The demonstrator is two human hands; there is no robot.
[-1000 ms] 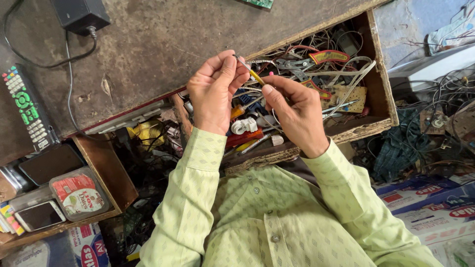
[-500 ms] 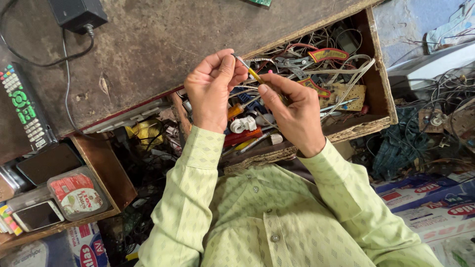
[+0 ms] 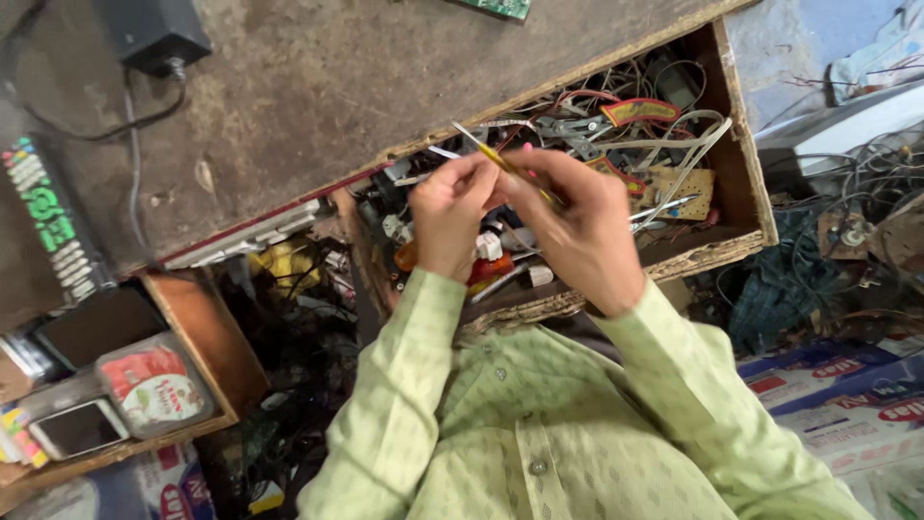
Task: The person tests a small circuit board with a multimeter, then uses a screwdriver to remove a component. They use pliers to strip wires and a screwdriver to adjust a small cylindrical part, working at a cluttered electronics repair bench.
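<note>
Since a moment ago the hands have drifted lower over the open drawer, and the yellow-handled tool now sticks out further past the fingers, its metal tip aimed up towards the bench edge. I'm watching the left hand [image 3: 450,214], fingers curled in and pinched at the top, meeting the right hand [image 3: 577,226] just above the clutter. The right hand is closed around the yellow-handled tool [image 3: 500,162], which runs slantwise between both sets of fingertips. What the left fingers pinch, I can't tell; it's too small and blurred. Below them sits the wooden drawer [image 3: 741,183], crammed with wires and metal bits, a small white part [image 3: 489,246] just under the left wrist. Pale green sleeves [image 3: 404,385] fill the bottom. Off on the grey bench [image 3: 318,87], a black adapter [image 3: 154,34] and a remote control [image 3: 48,226] lie well apart from the hands.
</note>
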